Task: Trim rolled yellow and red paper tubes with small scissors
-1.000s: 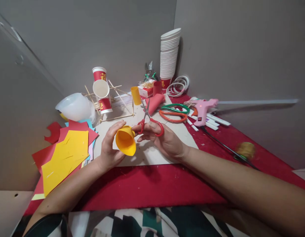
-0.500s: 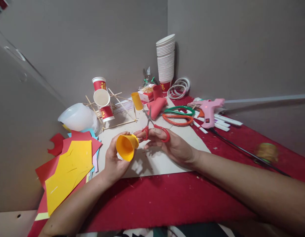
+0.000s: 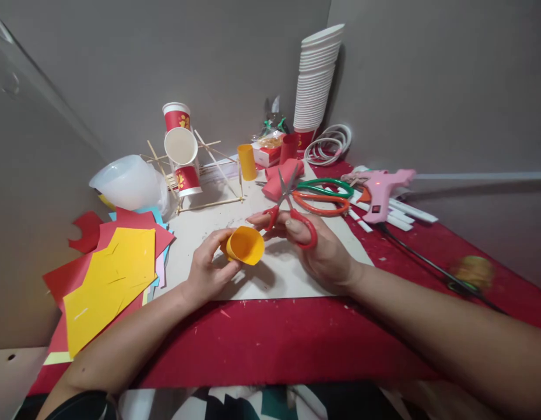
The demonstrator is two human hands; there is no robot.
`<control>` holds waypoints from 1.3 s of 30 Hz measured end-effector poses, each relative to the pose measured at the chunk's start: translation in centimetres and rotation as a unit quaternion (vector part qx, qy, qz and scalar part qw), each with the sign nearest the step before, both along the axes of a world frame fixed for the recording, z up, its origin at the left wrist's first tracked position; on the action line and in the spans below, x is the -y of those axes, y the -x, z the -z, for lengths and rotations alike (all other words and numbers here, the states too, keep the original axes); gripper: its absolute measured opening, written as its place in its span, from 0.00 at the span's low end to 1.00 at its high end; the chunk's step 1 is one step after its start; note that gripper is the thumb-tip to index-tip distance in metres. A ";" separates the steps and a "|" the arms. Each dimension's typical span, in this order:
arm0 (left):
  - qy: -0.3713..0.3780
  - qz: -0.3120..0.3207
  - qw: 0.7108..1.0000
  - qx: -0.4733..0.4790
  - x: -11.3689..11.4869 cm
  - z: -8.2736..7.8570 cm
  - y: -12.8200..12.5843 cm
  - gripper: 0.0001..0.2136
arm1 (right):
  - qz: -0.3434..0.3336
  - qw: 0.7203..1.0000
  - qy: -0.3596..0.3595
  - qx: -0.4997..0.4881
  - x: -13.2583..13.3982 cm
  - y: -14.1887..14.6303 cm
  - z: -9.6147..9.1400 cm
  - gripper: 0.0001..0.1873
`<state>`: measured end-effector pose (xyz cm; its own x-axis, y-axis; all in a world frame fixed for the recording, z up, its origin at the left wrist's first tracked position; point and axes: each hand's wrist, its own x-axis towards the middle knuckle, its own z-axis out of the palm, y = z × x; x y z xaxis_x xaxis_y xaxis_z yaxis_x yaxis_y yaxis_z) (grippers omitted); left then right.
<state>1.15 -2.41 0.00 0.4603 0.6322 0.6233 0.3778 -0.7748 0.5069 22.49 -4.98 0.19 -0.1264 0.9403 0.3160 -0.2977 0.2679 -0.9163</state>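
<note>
My left hand is closed round a yellow paper cone, its wide mouth turned to the right and toward me. My right hand grips red-handled scissors with the fingers through the loops and the blades pointing up and away, slightly parted. Both hands hover over a beige board lying on the red tabletop. The right fingertips nearly touch the cone's rim.
Sheets of yellow and red paper lie at the left. Behind stand a stick frame with red paper cups, a yellow tube, a tall stack of white cups, green and orange scissors, a pink glue gun with its cord, and a translucent tub.
My left hand has turned the cone so its mouth faces right and has moved it right. The scissors' blades have swung from leaning left to leaning right. The camera view shifted.
</note>
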 end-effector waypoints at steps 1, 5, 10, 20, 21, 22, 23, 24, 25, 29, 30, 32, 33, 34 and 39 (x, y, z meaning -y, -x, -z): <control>0.026 -0.006 1.000 0.003 0.1 -0.1 -0.1 0.17 | 0.008 1.000 -0.018 0.009 0.1 -0.1 0.0 0.21; 0.204 0.011 0.979 0.028 0.3 -0.3 -0.5 0.17 | 0.062 0.989 -0.129 0.034 0.6 -0.3 -0.3 0.23; 0.322 0.060 0.943 0.056 0.2 -0.3 -0.8 0.20 | 0.109 0.959 -0.233 0.116 1.0 -0.8 -0.4 0.28; 0.316 0.112 0.941 0.037 0.2 1.2 -0.8 0.22 | 0.095 0.837 -0.421 0.336 1.2 -0.6 -1.5 0.30; 0.318 0.118 0.940 0.037 0.3 1.3 -0.8 0.22 | 0.087 0.837 -0.421 0.339 1.2 -0.5 -1.4 0.30; 0.322 0.128 0.937 0.043 0.3 1.4 -0.9 0.23 | 0.079 0.836 -0.421 0.342 1.2 -0.5 -1.4 0.30; 0.324 0.136 0.935 0.052 0.4 1.4 -0.9 0.24 | 0.070 0.837 -0.420 0.345 1.2 -0.4 -1.3 0.30; 0.324 0.142 0.933 0.061 0.5 1.4 -0.9 0.24 | 0.063 0.838 -0.418 0.346 1.2 -0.4 -1.2 0.30; 0.322 0.144 0.934 0.067 0.5 1.3 -1.0 0.24 | 0.057 0.839 -0.417 0.346 1.3 -0.4 -1.1 0.30; 0.315 0.131 0.937 0.073 0.6 1.0 -1.1 0.20 | 0.048 0.844 -0.414 0.338 1.3 -0.4 -1.0 0.31; 0.322 0.134 0.934 0.078 0.5 0.9 -1.1 0.19 | 0.048 0.844 -0.414 0.338 1.3 -0.4 -1.1 0.31; 0.340 0.145 0.924 0.097 0.5 0.9 -1.1 0.18 | 0.048 0.844 -0.413 0.338 1.3 -0.4 -1.2 0.30; 0.350 0.152 0.918 0.108 0.4 0.9 -1.0 0.18 | 0.049 0.844 -0.413 0.338 1.3 -0.4 -1.3 0.30; 0.358 0.159 0.913 0.117 0.4 0.9 -1.0 0.18 | 0.053 0.845 -0.412 0.338 1.3 -0.4 -1.4 0.30; 0.381 0.135 0.905 0.132 0.4 0.7 -0.9 0.17 | 0.078 0.856 -0.397 0.320 1.3 -0.5 -1.5 0.29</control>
